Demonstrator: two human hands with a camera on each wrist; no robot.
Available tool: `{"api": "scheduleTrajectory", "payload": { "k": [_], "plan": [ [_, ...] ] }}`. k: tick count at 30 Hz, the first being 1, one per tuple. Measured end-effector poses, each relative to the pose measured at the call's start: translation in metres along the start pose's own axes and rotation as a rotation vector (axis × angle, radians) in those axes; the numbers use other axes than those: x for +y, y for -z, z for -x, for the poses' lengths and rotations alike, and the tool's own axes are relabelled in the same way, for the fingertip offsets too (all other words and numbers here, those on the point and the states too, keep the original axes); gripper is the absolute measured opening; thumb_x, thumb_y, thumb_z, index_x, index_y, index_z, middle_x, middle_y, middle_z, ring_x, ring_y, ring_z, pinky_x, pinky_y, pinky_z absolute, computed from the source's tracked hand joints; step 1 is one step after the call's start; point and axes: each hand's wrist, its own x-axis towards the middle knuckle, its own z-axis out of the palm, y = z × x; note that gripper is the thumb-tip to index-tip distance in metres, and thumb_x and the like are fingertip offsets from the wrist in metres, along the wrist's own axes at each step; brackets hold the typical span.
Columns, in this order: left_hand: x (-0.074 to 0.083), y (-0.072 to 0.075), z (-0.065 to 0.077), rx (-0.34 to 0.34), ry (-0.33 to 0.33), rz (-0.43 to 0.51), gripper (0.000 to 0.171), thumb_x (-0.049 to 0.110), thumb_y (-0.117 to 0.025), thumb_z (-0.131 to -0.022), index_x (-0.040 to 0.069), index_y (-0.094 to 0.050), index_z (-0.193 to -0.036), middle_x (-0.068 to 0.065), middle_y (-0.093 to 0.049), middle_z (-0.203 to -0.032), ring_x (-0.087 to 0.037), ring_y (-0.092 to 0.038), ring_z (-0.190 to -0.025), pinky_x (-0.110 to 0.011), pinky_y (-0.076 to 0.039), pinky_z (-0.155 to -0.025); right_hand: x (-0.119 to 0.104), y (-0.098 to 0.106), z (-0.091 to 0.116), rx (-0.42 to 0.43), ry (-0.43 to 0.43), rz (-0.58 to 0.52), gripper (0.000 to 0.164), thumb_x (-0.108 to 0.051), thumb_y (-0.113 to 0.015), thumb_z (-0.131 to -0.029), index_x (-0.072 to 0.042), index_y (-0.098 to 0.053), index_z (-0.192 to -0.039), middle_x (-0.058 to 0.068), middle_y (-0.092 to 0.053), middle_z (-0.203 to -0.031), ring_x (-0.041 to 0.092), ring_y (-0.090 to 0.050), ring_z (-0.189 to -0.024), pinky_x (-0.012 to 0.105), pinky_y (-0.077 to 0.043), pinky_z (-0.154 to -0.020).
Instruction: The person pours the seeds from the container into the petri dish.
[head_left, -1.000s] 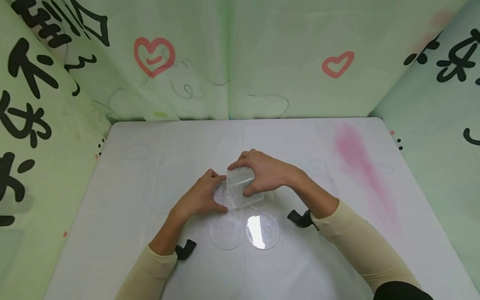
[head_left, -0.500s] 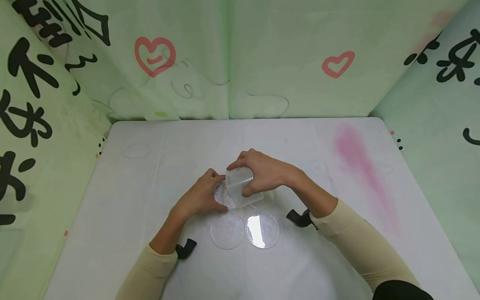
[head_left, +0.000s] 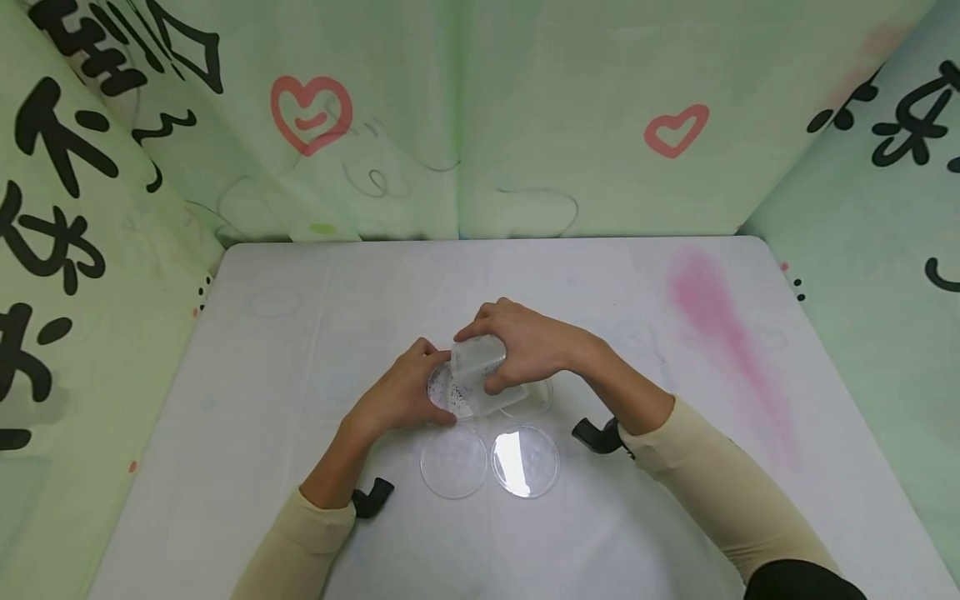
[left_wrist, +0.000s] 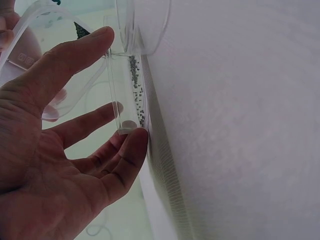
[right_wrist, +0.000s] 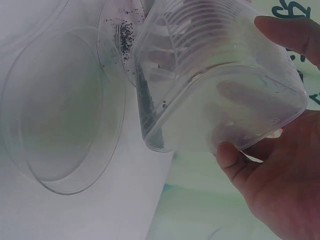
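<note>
My left hand (head_left: 397, 393) grips a clear petri dish (head_left: 441, 382) by its sides, thumb and fingers at opposite edges. Small dark granules (left_wrist: 138, 95) lie scattered on the dish floor in the left wrist view. My right hand (head_left: 536, 337) holds a clear ribbed plastic tub (head_left: 471, 360), tipped with its mouth over that dish. Inside the tub, more dark granules (right_wrist: 146, 102) gather along its lower wall in the right wrist view. The tub hides part of the filled dish and of another clear dish (head_left: 542, 402) behind it.
Two more clear round dishes or lids, one on the left (head_left: 453, 463) and one with a bright reflection (head_left: 542, 471), lie on the white table (head_left: 322, 333) nearer my body. Green cloth walls (head_left: 555, 117) stand at the back and both sides.
More dark granules show in the dish than a second ago. Both hands stay in nearly the same place, and the tub remains tipped.
</note>
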Motion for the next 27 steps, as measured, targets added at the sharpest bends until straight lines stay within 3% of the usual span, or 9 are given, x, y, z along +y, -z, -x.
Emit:
{"api": "scheduleTrajectory", "payload": {
  "k": [27],
  "plan": [
    [0.0004, 0.0006, 0.0009, 0.0, -0.004, 0.01, 0.089, 0.019, -0.098, -0.069, 0.005, -0.057, -0.147, -0.012, -0.053, -0.122, -0.024, -0.056, -0.104, -0.039, -0.052, -0.094, -0.0033, 0.0019, -0.002, -0.017, 0.01, 0.02, 0.067, -0.026, -0.079, -0.073, -0.016, -0.068, -0.139, 0.005, -0.061, -0.131, 0.024, -0.051, -0.118, 0.041, -0.048, -0.096]
  ]
}}
